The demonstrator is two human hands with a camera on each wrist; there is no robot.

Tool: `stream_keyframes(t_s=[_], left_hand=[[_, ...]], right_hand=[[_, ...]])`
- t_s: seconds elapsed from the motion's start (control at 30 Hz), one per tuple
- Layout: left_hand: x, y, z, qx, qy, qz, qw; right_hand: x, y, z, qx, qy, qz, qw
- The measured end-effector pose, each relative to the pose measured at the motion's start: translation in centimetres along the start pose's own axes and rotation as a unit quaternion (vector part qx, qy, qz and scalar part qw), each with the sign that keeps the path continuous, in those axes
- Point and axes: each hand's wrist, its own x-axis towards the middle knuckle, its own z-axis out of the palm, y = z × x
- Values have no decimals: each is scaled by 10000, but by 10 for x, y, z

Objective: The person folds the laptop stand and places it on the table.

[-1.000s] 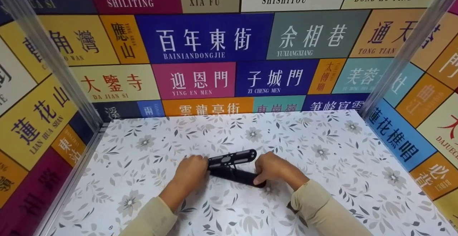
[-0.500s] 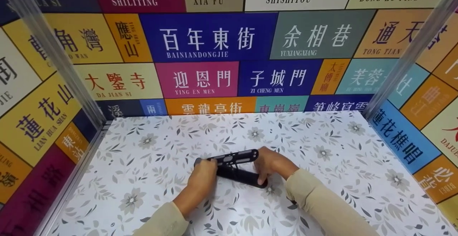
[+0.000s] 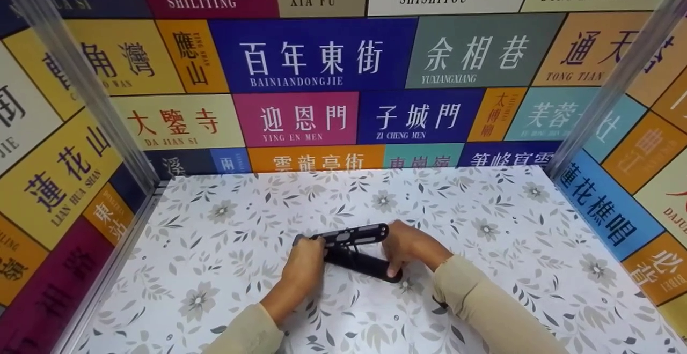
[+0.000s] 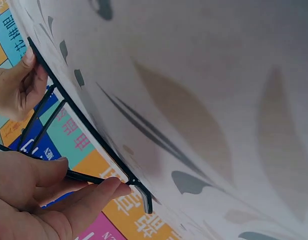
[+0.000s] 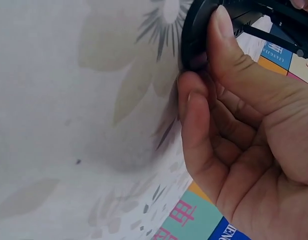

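Observation:
A black folding stand [image 3: 362, 264] rests partly unfolded on the patterned tabletop, its two panels spread in a V with thin struts between them. The upper panel [image 3: 351, 234] has slots and slants upward to the right. At the joined end, my left hand [image 3: 303, 263] pinches the stand; the left wrist view shows thumb and fingers on the slanted panel near the hinge [image 4: 133, 181]. My right hand [image 3: 410, 246] holds the rounded free end of the lower panel [image 5: 194, 35], thumb on top and fingers beneath its edge. Part of the hinge end is hidden behind my left hand.
A white tabletop [image 3: 214, 268] with grey flowers and leaves lies under the stand. Colourful sign-printed panels [image 3: 311, 56] rise behind it and at both sides. Clear upright posts [image 3: 596, 96] stand at the back corners.
My left hand has shifted right and closer over the hinge end, uncovering its far tip. The right hand has stayed on the lower panel, and the spread looks about the same.

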Motion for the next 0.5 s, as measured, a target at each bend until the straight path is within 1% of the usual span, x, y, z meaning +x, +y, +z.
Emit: stream_keyframes(t_s=[0.17,0.4,0.5], left_hand=[[4,-3,-1,-166,116,110,9997],[8,-8,-1,-734,-57,102,9972],[11,-9,0,-916,-119,96,9957]], right_hand=[[-3,4,2,58,34,-167,9998],[-10,4,8,287,105,-197,9993],[-13,4,11,305,185,-317,9989]])
